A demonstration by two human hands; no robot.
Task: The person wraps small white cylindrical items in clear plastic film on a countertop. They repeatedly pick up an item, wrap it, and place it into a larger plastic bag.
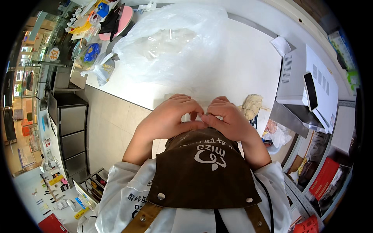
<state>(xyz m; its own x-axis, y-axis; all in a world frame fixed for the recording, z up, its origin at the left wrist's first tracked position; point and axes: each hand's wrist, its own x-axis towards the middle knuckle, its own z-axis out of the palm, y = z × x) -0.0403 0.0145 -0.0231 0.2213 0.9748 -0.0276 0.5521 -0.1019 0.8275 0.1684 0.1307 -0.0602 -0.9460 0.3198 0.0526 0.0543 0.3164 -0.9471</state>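
Observation:
My left hand (177, 116) and my right hand (228, 118) meet at the front edge of the white table (244, 52), just above the brown apron (204, 174). Thumbs and fingertips are pinched together and nearly touch; whether something thin is between them I cannot tell. Beyond the hands a large clear plastic bag (174, 43) lies spread over the table. Faint transparent plastic shows just behind my fingers. To the right of my right hand sits a crumpled beige cloth (252, 106).
A tied plastic bag (102, 70) and a pink round item (125, 21) stand at the table's left end. At the right are a white appliance (303, 87), a white crumpled item (280, 46) and shelves with a red container (324, 178). A dark-framed cabinet (72, 131) stands at the left.

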